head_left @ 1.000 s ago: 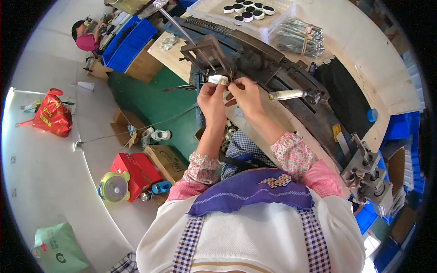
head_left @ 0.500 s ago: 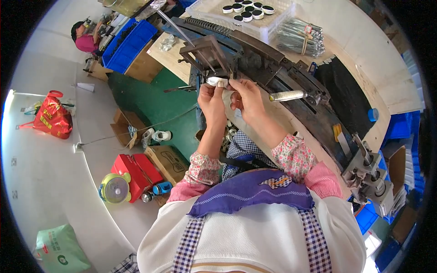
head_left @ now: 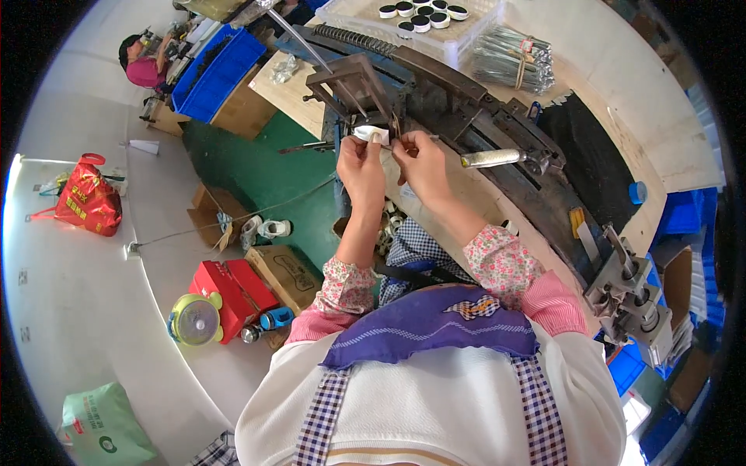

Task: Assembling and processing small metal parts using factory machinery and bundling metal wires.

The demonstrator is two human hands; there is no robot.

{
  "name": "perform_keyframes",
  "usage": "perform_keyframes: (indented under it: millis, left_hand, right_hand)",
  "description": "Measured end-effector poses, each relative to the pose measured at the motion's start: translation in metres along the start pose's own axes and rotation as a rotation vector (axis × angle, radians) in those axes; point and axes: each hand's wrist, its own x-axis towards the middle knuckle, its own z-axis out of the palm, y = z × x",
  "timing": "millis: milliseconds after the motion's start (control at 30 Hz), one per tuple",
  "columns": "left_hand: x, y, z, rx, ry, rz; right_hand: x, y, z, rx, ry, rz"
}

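Observation:
My left hand [head_left: 361,172] is closed, thumb and fingers pinching a small white rounded piece [head_left: 371,133] at the near end of the bench machine [head_left: 435,105]. Just right of it, my right hand [head_left: 423,167] is closed in a pinch, its fingertips a little apart from the white piece. Whatever sits between those fingertips is too small to make out. Right behind both hands stands a brown metal frame [head_left: 378,87] with a thin rod slanting through it. A lever with a pale wrapped handle [head_left: 493,158] sticks out from the machine beside my right hand.
A clear plastic crate [head_left: 452,48] holds several black-topped white discs [head_left: 421,23]. Next to it lies a bundle of thin metal rods [head_left: 513,62]. A metal clamp-like fixture [head_left: 633,299] stands at the right. Another person [head_left: 144,70] works at the far left by a blue bin [head_left: 217,74].
My right fingertips have drawn slightly to the right, off the white piece, and its fingers have curled closer together. My left hand stays on the piece, nearly in place.

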Motion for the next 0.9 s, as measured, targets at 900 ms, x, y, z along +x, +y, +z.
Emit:
perform_keyframes:
  millis: [900]
  left_hand:
    - [0.003, 0.055, -0.059, 0.706, -0.196, 0.53]
  right_hand:
    - [0.021, -0.002, -0.006, 0.01, -0.294, -0.09]
